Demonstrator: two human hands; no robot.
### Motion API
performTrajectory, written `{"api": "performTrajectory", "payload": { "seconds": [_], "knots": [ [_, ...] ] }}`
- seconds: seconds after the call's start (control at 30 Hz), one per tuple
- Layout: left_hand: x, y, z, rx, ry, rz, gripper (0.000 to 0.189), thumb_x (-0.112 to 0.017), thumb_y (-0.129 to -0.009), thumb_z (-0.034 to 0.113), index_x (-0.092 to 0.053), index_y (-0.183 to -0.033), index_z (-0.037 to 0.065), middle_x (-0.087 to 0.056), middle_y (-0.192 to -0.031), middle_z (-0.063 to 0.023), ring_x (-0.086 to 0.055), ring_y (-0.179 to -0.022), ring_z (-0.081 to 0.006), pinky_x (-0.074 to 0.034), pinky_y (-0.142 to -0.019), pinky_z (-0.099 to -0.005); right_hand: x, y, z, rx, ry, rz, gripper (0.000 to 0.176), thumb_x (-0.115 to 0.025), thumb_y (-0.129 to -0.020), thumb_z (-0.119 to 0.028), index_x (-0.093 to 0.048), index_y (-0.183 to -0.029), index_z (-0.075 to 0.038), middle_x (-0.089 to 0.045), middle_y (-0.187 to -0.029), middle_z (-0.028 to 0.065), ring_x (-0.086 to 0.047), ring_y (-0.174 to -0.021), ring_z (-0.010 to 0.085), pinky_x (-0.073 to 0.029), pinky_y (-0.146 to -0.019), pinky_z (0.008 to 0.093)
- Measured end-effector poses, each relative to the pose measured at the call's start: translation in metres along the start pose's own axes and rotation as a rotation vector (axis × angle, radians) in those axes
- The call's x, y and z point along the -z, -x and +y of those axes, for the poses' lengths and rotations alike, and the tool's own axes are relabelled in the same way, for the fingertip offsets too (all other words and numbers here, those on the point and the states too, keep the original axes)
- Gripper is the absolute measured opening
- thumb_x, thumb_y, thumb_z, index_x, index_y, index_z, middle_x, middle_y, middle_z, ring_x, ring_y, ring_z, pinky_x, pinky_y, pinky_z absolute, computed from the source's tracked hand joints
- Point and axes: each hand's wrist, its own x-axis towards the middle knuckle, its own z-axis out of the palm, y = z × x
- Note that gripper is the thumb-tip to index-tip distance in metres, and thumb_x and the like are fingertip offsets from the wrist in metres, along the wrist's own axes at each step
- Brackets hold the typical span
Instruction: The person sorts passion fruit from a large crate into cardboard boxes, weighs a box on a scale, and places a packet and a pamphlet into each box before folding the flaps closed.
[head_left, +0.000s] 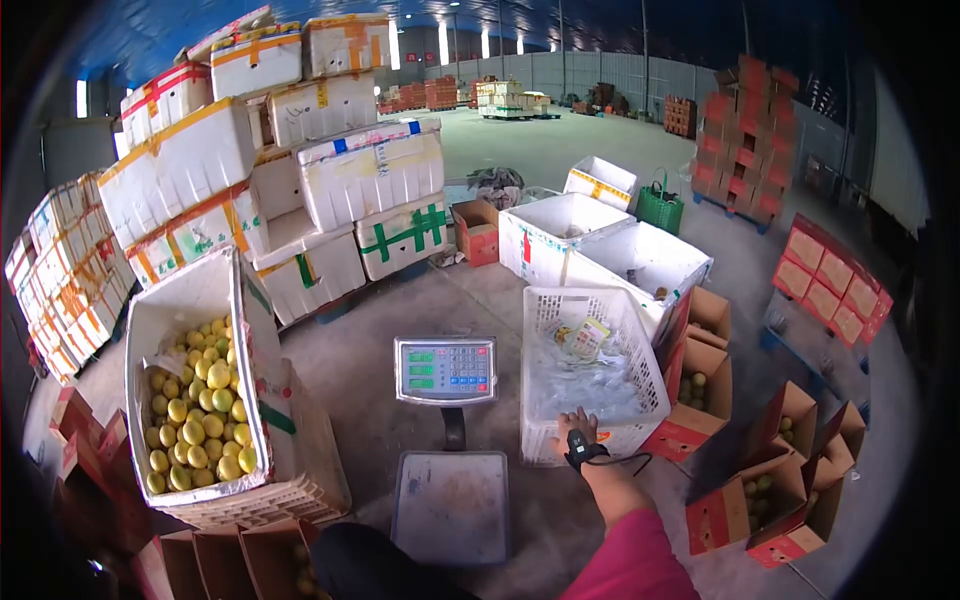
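Note:
My right hand (577,432) is at the near rim of a white plastic basket (628,428), its fingers apart and reaching over the edge. A black device (580,448) with a cord is strapped at its wrist. Clear plastic bags (585,385) fill the basket, with a printed yellow-green label (585,338) among them. Left of the basket stands a platform scale with a lit display (445,370) and a bare metal pan (450,500). My left hand is out of view.
A foam box (240,370) of yellow-green round fruit (200,410) rests on a crate at left. Cartons (715,510), some holding fruit, stand at right. Open foam boxes (640,255) sit behind the basket. Foam boxes (375,175) are stacked at back left.

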Motion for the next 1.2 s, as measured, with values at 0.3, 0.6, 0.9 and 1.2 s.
{"api": "performTrajectory", "payload": {
  "seconds": [0.3,0.6,0.9,1.2],
  "knots": [
    [0.012,-0.022,0.112,-0.360,-0.118,-0.047,0.040,-0.068,-0.080,0.020,-0.059,-0.114,0.001,-0.058,-0.114,-0.0183,-0.056,-0.103,-0.0326,-0.044,-0.091,-0.0388,0.007,0.031,0.069,0.169,-0.181,-0.260,0.034,-0.060,-0.082,-0.040,-0.060,-0.088,-0.007,-0.064,-0.089,0.0120,-0.061,-0.088,0.0306,-0.044,-0.077,0.0458],
    [-0.017,-0.040,0.117,-0.425,-0.011,-0.246,0.037,-0.062,-0.084,0.026,-0.061,-0.111,0.001,-0.060,-0.110,-0.0189,-0.056,-0.102,-0.0335,-0.043,-0.089,-0.0400,0.071,0.173,0.085,0.325,-0.074,-0.285,0.020,-0.064,-0.070,-0.022,-0.057,-0.084,-0.010,-0.058,-0.086,0.0073,-0.058,-0.085,0.0265,-0.043,-0.077,0.0397],
    [-0.027,-0.038,0.103,-0.353,0.073,-0.278,0.037,-0.060,-0.088,0.027,-0.059,-0.111,-0.002,-0.061,-0.109,-0.0184,-0.057,-0.099,-0.0278,-0.044,-0.087,-0.0352,0.172,0.256,0.085,0.244,-0.238,-1.417,0.059,-0.063,-0.074,-0.056,-0.063,-0.100,-0.004,-0.065,-0.097,0.0152,-0.061,-0.090,0.0337,-0.048,-0.078,0.0427],
    [-0.036,-0.017,0.093,-0.280,0.119,-0.331,0.034,-0.061,-0.088,0.011,-0.056,-0.120,0.001,-0.059,-0.112,-0.0113,-0.055,-0.101,-0.0203,-0.045,-0.087,-0.0304,0.002,0.190,0.092,0.043,-0.036,-0.357,0.016,-0.058,-0.075,-0.021,-0.065,-0.086,-0.011,-0.059,-0.083,0.0084,-0.058,-0.081,0.0290,-0.046,-0.070,0.0444]
  ]
}}
